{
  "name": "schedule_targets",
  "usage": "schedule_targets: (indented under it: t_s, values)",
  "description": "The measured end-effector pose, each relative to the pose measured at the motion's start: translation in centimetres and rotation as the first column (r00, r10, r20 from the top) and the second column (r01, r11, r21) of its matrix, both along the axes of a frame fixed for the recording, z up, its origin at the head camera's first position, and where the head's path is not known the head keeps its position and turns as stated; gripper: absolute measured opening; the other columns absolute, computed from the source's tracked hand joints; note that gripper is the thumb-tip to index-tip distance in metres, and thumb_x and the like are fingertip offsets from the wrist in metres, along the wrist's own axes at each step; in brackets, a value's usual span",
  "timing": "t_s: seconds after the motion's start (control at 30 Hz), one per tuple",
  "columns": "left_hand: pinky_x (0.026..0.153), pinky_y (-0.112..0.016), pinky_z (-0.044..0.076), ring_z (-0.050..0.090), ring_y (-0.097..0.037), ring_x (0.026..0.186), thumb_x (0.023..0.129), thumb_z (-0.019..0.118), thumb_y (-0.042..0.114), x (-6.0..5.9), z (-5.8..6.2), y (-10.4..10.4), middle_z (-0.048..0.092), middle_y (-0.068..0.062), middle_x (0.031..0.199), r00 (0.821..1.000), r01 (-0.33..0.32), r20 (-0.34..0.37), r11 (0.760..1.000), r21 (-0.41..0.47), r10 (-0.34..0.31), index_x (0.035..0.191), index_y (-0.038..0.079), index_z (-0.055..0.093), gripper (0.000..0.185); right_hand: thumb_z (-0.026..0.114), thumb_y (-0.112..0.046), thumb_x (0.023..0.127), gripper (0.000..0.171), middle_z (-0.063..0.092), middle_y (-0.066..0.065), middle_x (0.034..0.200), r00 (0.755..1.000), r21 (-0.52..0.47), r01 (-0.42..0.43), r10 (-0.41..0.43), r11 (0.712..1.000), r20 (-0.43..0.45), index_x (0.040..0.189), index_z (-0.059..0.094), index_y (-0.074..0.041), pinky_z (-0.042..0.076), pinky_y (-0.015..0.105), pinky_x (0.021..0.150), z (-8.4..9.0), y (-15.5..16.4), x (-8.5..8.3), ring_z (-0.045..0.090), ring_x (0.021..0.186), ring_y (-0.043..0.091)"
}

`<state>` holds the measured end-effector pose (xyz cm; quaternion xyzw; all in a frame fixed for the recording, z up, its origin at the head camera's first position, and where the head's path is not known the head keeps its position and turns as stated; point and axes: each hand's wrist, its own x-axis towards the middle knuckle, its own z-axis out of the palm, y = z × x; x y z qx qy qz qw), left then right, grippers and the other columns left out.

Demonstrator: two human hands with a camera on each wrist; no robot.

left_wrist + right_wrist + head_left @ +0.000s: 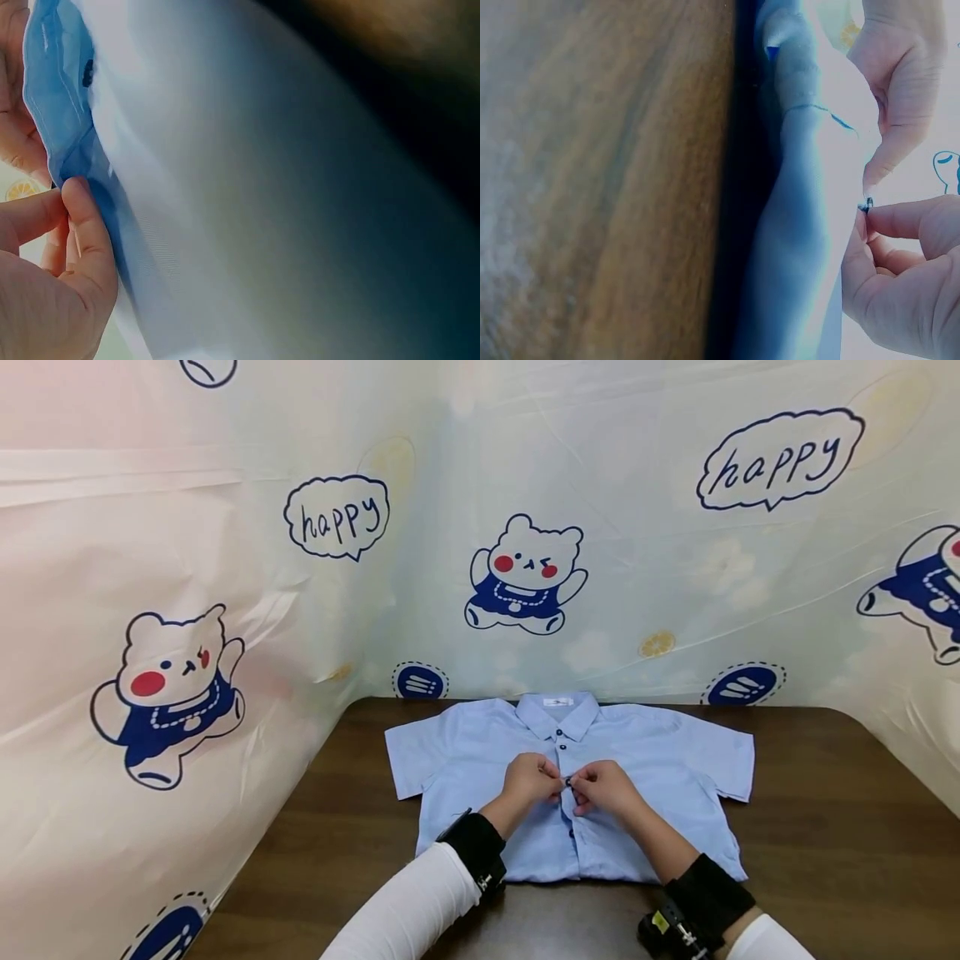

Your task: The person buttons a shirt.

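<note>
Both hands meet mid-shirt (480, 760): left hand (531, 781) pinches placket, right hand (602, 787) pinches button (865, 205).

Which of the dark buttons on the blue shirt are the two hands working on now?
It is the third button down from the collar, pinched between the left hand and the right hand. The two buttons above it lie untouched; another sits lower.

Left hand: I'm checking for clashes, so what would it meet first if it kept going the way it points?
Probably the right hand: the left hand points at it across the shirt placket, nearly touching.
</note>
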<state>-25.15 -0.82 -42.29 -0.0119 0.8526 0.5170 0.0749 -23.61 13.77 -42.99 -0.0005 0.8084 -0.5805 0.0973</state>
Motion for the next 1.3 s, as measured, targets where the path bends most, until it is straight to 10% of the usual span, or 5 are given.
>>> schedule_targets:
  t_s: [0.23,0.43,0.57,0.77,1.3]
  values:
    - [0.058,-0.022,0.048,0.059,-0.008,0.058,0.078,0.08,0.009,0.8,0.4,-1.5,0.063,0.003,0.065,0.974,0.161,-0.096,0.924,-0.346,-0.206,0.074,0.009,0.07,0.011,0.061,-0.001,0.092,0.011,0.06,0.005,0.069,0.984,0.195,-0.073,0.103,0.978,-0.148,0.086,0.067,0.005,0.054,0.03,0.056,0.2,0.5,1.1,0.06,0.057,0.014]
    - [0.066,-0.032,0.05,0.06,-0.019,0.079,0.074,0.085,0.037,3.0,1.9,-5.3,0.062,0.0,0.081,0.865,0.199,-0.096,0.512,-0.836,-0.493,0.088,0.014,0.071,0.03,0.076,-0.012,0.082,0.016,0.063,0.007,0.084,0.877,0.677,0.007,0.321,0.736,-0.358,0.091,0.069,-0.002,0.05,0.042,0.071,2.1,3.1,3.2,0.06,0.078,0.024]
    - [0.067,-0.039,0.05,0.059,-0.027,0.087,0.069,0.083,0.056,5.1,2.0,-8.3,0.061,-0.007,0.093,0.847,0.241,0.011,0.365,-0.899,-0.531,0.102,0.012,0.069,0.056,0.081,-0.034,0.079,0.051,0.06,0.023,0.107,0.903,0.811,-0.117,0.402,0.573,-0.154,0.113,0.065,0.001,0.048,0.055,0.082,2.3,5.3,4.7,0.059,0.097,0.041]
    - [0.086,-0.057,0.049,0.051,-0.045,0.121,0.073,0.077,0.061,6.5,1.3,-10.8,0.048,-0.016,0.143,0.848,0.345,0.115,0.374,-0.861,-0.517,0.139,0.02,0.055,0.081,0.072,-0.056,0.081,0.087,0.034,0.045,0.137,0.922,0.783,-0.301,0.375,0.544,0.095,0.14,0.047,0.003,0.034,0.074,0.09,1.3,7.1,5.9,0.032,0.12,0.069]
    - [0.099,-0.059,0.04,0.041,-0.043,0.132,0.07,0.081,0.058,2.6,0.7,-11.0,0.038,-0.015,0.152,0.86,0.395,0.184,0.394,-0.83,-0.476,0.145,0.024,0.048,0.089,0.073,-0.048,0.083,0.085,0.027,0.046,0.142,0.924,0.781,-0.319,0.359,0.537,0.131,0.143,0.041,0.003,0.03,0.075,0.093,1.2,6.9,2.6,0.024,0.124,0.07]
